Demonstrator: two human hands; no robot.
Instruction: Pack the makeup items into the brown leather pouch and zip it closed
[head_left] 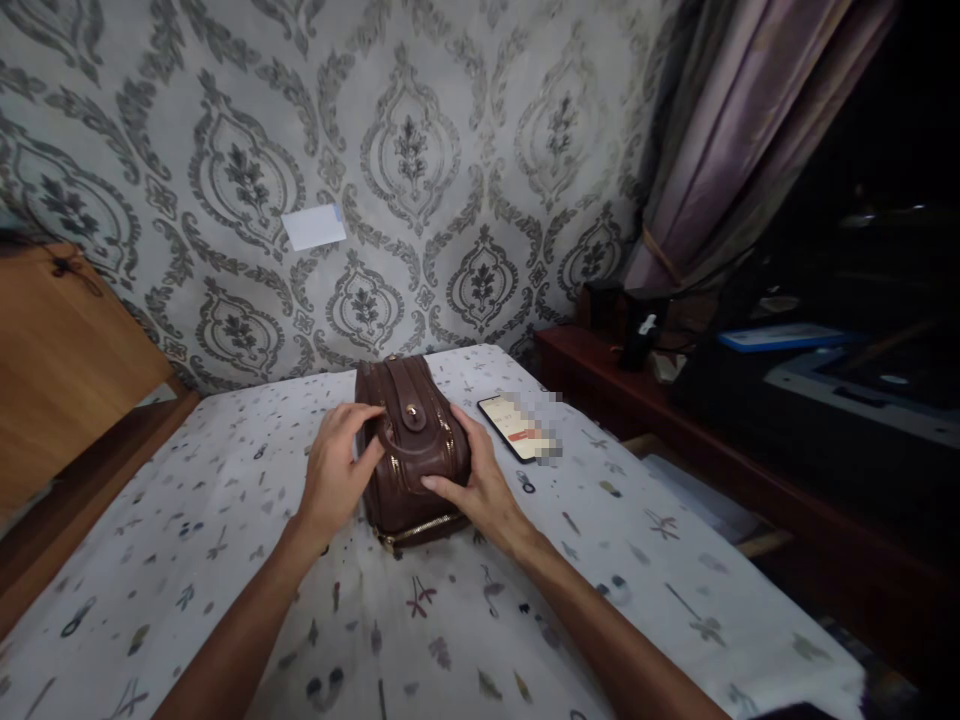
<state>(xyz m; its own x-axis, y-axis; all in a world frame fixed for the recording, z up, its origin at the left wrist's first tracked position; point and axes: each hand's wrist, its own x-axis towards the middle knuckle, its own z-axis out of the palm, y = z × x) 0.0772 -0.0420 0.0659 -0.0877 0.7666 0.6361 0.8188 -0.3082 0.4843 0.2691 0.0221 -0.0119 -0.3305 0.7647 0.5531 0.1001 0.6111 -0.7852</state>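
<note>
A brown leather handbag (416, 460) with gold zips and a round gold stud on its strap lies on the patterned white sheet. My left hand (337, 465) is at the bag's left side, its thumb and bent index finger closed on the leather near a zip; the other fingers are partly hidden. Against the right side rests my right hand (484, 485), gripping the bag with its thumb on the front and its fingers along the side. Just right of the bag lies a phone (504, 425) with a lit screen, part of it blurred out.
The bed (442, 640) meets a patterned wall (409, 150) at the back, where a white card (313, 227) is fixed. A wooden panel (67, 350) borders the left. On the right stand a dark red wooden ledge (600, 375) with small objects and a purple curtain (720, 150).
</note>
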